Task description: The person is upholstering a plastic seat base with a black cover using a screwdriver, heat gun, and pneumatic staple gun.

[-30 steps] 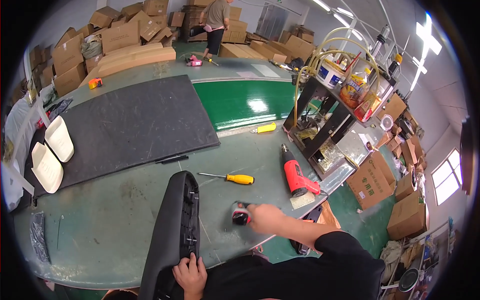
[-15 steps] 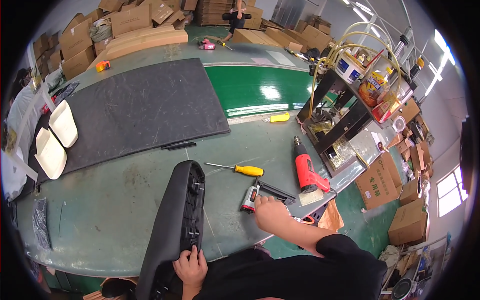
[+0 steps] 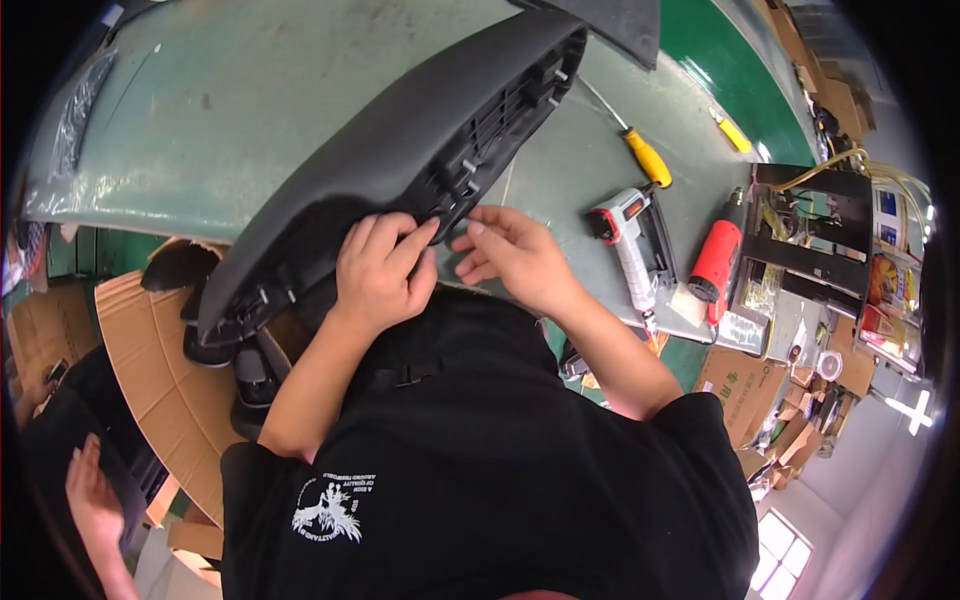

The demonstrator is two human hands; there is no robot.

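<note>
A long black padded panel (image 3: 370, 150) leans against my body and over the table's near edge. Its hollow underside, with plastic ribs and several metal studs, faces me. My left hand (image 3: 385, 268) pinches the covering at the panel's near rim, thumb and fingers drawn together. Close beside it, my right hand (image 3: 520, 258) has its fingers loosely bent and apart, its tips near the same rim; nothing shows in it. To the right lies a grey and black staple gun (image 3: 635, 245), untouched.
Beyond the staple gun lie a yellow-handled screwdriver (image 3: 645, 155), a red heat gun (image 3: 717, 255) and a yellow utility knife (image 3: 733, 132). A black metal stand (image 3: 815, 235) occupies the table's right side. At lower left are an open cardboard box (image 3: 165, 380) and another person's hand (image 3: 93, 495).
My right hand has let go of the staple gun and moved left to the panel's rim. My left hand has shifted along the rim. The panel tilts more rightward, and the view has swung downward.
</note>
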